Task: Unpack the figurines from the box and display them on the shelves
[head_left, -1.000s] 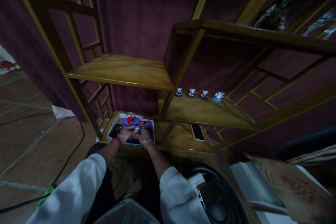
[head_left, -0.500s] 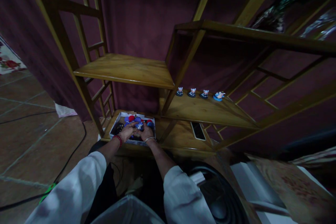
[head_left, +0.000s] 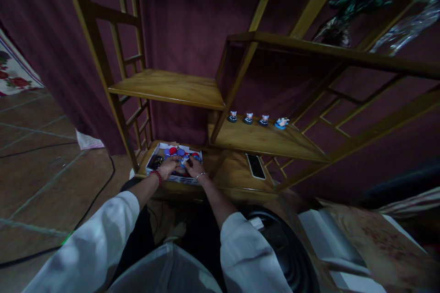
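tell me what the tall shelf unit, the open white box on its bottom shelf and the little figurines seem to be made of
Tall shelf unit: wood by the look, visible grain and a warm honey sheen, likely varnished. Open white box: probably cardboard, thin matte walls. Four small blue-based figurines: glossy glints suggest plastic or glazed ceramic; too small to tell which.

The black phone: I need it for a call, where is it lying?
The flat black phone lies on the lowest wooden shelf board, right of the white box, below the small figurines.
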